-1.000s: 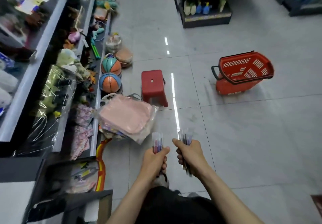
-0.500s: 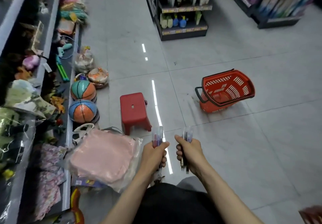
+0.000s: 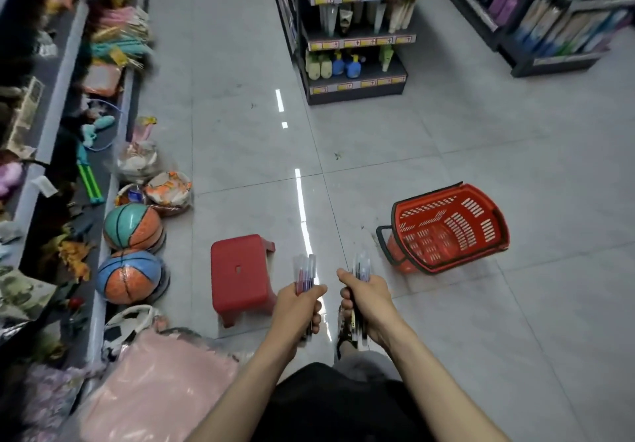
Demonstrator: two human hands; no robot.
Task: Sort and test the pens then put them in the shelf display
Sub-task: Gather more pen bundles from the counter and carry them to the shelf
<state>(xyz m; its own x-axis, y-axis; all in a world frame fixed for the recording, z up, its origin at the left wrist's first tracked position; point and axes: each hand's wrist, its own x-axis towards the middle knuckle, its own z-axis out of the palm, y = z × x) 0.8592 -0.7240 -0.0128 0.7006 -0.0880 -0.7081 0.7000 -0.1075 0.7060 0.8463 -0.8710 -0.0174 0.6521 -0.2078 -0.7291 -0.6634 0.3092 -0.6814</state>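
In the shop aisle, seen from the head camera, we find both hands held out over the grey tiled floor point(image 3: 464, 338), each closed in a fist around its own bundle of pens. The left hand point(image 3: 299, 307) grips the left bundle of pens point(image 3: 305, 275) upright, with clear caps and reddish and dark barrels standing above the fist. The right hand point(image 3: 367, 304) grips the right bundle of pens point(image 3: 361, 268), whose tops rise above the thumb while the lower ends stick out below the curled fingers. The two bundles sit near each other but apart, neither touching the other. Beyond the left hand we see a red stool point(image 3: 240, 276) on the floor, and beyond the right hand a red basket point(image 3: 446, 228) tilted on the tiles, its black handle towards us. Along the left runs a toy shelf point(image 3: 65, 98), with two basketballs point(image 3: 132, 227) stacked at its foot and a pink wrapped package point(image 3: 154, 390) lying nearer us. A dark shelf unit point(image 3: 357, 39) with bottles stands farther up the aisle, well apart from the hands.
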